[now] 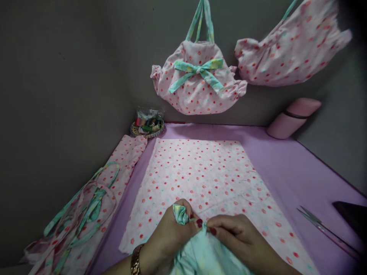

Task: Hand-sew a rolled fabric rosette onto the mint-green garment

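Head view, the 1 feed I have from here.

2 hands at work, low and central. Left hand (172, 229): grip closed, thumb laid along the curled fingers, holding mint cloth (205, 256); a twisted tuft of it pokes out above the fist. Right hand (241, 235): thumb and forefinger pinched together on the same cloth, no gap that I can make out. The 2 grips sit just beside each other; I judge this keeps the short stretch between them taut and in easy sight. The rest hangs below the fingers and runs out of frame, so I cannot tell what it rests on.

Beneath, a printed sheet (200, 172) lies flat on the lilac surface (263, 149), perhaps spread so its whole face is reachable.

Left: folded printed fabric (129, 149) with ribbons (97, 194) looped loosely on top, likely gathered off the sheet. Back left corner: woven basket (149, 135) corralling thread spools (147, 129), presumably so they don't roll.

Right: scissors (321, 227), tips aimed inward, near a dark object (351, 215) I can't identify. Pink bottle (282, 128) stands at the rear, probably clear of the elbows.

Above, 2 printed bags hang: a bowed bag (200, 101) and a tilted bag (286, 57).
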The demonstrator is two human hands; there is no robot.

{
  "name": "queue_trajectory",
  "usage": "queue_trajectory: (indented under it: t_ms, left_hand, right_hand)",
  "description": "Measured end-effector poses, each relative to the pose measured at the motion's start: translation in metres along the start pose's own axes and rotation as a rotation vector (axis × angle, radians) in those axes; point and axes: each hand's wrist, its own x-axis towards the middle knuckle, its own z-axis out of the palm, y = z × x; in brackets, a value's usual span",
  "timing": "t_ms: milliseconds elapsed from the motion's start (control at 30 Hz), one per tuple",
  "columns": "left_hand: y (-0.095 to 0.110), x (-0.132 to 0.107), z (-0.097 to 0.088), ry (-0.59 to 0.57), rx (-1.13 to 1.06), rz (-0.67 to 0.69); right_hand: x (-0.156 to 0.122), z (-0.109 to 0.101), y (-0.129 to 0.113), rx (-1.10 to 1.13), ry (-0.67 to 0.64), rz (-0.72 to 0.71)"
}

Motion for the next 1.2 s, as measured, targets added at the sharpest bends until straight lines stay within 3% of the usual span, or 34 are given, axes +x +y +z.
queue_trajectory:
  t_ms: [167,367,600,800,1200]
  left_hand:
    - [0.006,-0.006,0.0,-0.038,-0.094,-0.067]
    - [0.003,-0.001,-0.002,-0.064,0.013,-0.056]
    - [0.005,-0.003,0.008,0.045,0.141,0.021]
    - [0.006,-0.006,0.011,0.077,0.156,0.054]
    - [-0.003,-0.001,0.003,0.002,0.215,0.077]
  right_hand:
    - [-0.002,-0.003,0.004,0.073,-0.033,0.05]
    - [-0.003,0.002,0.002,-0.027,-0.024,-0.036]
    - [0.001,0.011,-0.002,-0.143,0.0,-0.024]
    - [-0.002,0.014,-0.005,-0.096,0.009,0.021]
    - [-0.001,0.022,-0.007,0.127,0.079,0.03]
